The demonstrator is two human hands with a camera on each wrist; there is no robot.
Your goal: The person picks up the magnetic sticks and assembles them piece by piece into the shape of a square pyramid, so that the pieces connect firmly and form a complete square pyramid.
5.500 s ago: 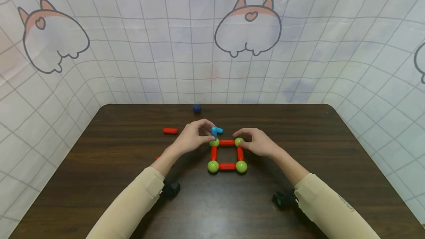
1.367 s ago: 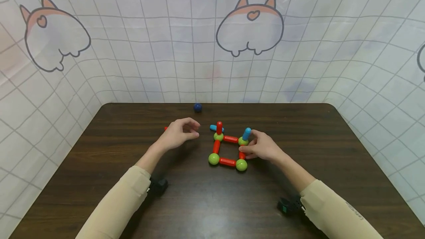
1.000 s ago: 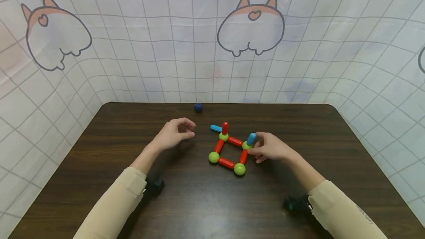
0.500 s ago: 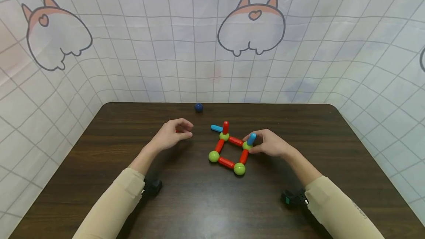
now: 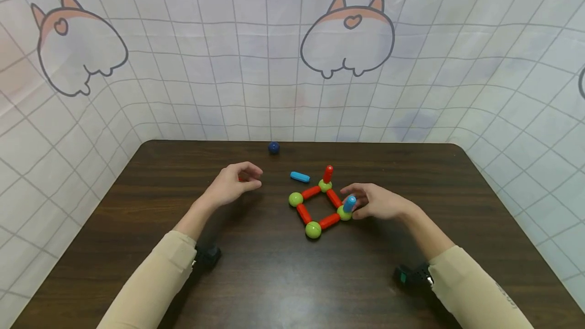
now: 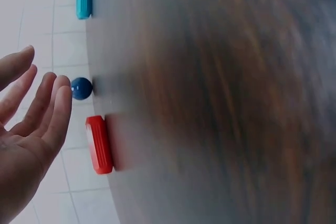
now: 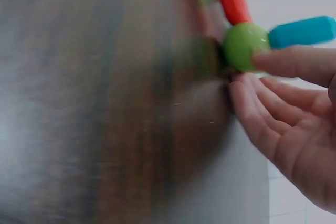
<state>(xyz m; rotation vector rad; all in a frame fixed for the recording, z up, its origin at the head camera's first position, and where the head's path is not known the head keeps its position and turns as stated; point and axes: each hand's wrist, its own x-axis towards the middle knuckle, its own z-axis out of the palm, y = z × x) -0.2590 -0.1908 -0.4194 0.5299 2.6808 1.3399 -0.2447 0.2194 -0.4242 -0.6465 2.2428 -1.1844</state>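
A square frame of red rods (image 5: 312,193) and green balls lies on the table. A red rod (image 5: 328,173) stands upright on its far ball (image 5: 325,185), and a blue rod (image 5: 349,204) stands tilted on its right ball (image 5: 344,212). My right hand (image 5: 381,201) holds that right green ball (image 7: 244,45), the thumb on it and the fingers curved behind. My left hand (image 5: 230,184) hovers to the left, fingers loosely bent, holding nothing. Beyond it lies a loose red rod (image 6: 100,145), mostly hidden in the head view.
Behind the frame lies a loose blue rod (image 5: 299,176). A dark blue ball (image 5: 273,147) sits near the far edge of the wooden table (image 5: 292,278). A white gridded cloth (image 5: 256,65) hangs behind and at both sides.
Earlier, the red and blue rods were stood on the frame's balls. The frame has since turned and shifted right with my right hand. My left hand has drawn back left.
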